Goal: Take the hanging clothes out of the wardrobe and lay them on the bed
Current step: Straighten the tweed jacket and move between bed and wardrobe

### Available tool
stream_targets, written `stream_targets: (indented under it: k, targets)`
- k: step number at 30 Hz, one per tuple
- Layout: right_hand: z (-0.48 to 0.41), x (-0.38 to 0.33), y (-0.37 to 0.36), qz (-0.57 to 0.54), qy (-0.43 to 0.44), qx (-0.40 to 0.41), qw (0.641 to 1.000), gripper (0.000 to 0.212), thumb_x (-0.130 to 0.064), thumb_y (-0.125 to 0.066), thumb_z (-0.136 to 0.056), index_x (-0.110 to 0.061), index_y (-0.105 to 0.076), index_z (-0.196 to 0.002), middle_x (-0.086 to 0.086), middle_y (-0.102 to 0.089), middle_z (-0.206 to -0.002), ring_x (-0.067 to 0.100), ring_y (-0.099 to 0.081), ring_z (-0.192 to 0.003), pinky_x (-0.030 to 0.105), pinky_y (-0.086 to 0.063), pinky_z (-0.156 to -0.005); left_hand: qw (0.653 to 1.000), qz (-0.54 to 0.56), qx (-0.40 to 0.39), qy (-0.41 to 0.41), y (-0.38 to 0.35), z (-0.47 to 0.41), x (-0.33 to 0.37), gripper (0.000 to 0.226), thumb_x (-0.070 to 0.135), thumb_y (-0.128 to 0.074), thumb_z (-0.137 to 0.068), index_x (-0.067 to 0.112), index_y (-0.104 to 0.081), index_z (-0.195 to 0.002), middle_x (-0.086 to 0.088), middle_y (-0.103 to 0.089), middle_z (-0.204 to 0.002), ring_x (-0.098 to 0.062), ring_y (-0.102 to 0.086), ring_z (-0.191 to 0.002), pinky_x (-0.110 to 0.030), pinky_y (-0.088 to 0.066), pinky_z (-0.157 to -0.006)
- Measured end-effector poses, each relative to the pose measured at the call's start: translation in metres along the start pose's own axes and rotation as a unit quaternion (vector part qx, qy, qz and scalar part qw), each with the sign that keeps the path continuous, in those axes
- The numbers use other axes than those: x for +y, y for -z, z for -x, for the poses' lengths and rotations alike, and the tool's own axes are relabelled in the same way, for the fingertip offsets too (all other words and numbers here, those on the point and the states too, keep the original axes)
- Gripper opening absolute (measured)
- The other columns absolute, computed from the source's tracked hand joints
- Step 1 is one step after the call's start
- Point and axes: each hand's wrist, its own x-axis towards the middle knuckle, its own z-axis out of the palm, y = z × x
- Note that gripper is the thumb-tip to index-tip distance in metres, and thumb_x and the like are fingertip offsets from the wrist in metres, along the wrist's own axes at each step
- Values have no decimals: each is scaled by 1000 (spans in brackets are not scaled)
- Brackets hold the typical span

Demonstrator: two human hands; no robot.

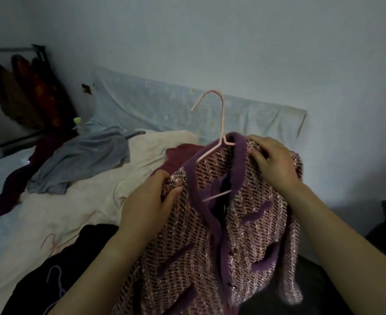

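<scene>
Both hands hold a pink-purple tweed jacket (228,223) on a pink hanger (219,123) above the bed (69,201). Left hand (151,201) fingers grip one shoulder, right hand (273,162) fingers pinch the other. Grey garment (80,160) lies on bed.

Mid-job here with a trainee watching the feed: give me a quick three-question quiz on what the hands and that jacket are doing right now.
1. True or false: the pink hanger sits inside the neck of the tweed jacket.
2. Of the left hand and right hand, which grips the jacket? A) left only B) right only C) both
3. Fill in: the loose garment lying on the bed at the left is ____ in colour.
Key: 1 true; 2 C; 3 grey.
</scene>
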Motion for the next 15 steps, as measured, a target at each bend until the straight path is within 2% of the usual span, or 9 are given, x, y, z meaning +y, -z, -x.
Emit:
stream_targets:
  k: [3,7,10,12,15]
  targets:
    - [-62,51,-52,-11,-13,-75,997,28,-32,-52,-93,-29,-58,-120,1,-65,-104,21,-55,-95,39,-44,-84,998,-37,23,45,-41,-66,-14,21,42,-52,-90,23,-47,-96,12,-45,-76,-9,-41,-65,-28,-28,-51]
    - [-114,111,-132,-16,-17,-186,982,28,-31,-54,-92,-29,-60,-120,4,-65,-114,26,-57,-105,44,-46,-87,985,-121,-49,116,-109,-138,-71,27,44,-49,-91,19,-50,-101,-2,-56,-94,-24,-56,-87,-36,-43,-67]
    - [-127,143,-196,9,9,-267,964,32,-40,-53,-91,-38,-56,-123,3,-64,-111,26,-58,-102,40,-47,-83,962,-161,-130,177,-150,-150,-111,42,47,-46,-91,21,-46,-125,-6,-55,-119,-27,-53,-106,-40,-46,-82]
    - [-128,153,-231,27,26,-310,950,38,-41,-55,-89,-34,-55,-126,4,-61,-109,27,-57,-99,36,-45,-80,960,-150,-136,192,-168,-142,-128,56,47,-46,-91,23,-34,-140,-6,-47,-134,-27,-47,-118,-42,-45,-89]
    - [-119,158,-259,50,34,-335,940,43,-35,-63,-85,-23,-56,-127,11,-54,-119,32,-54,-106,43,-46,-89,957,-168,-120,205,-178,-123,-137,65,53,-40,-90,25,-24,-146,-8,-31,-150,-27,-33,-134,-49,-34,-104]
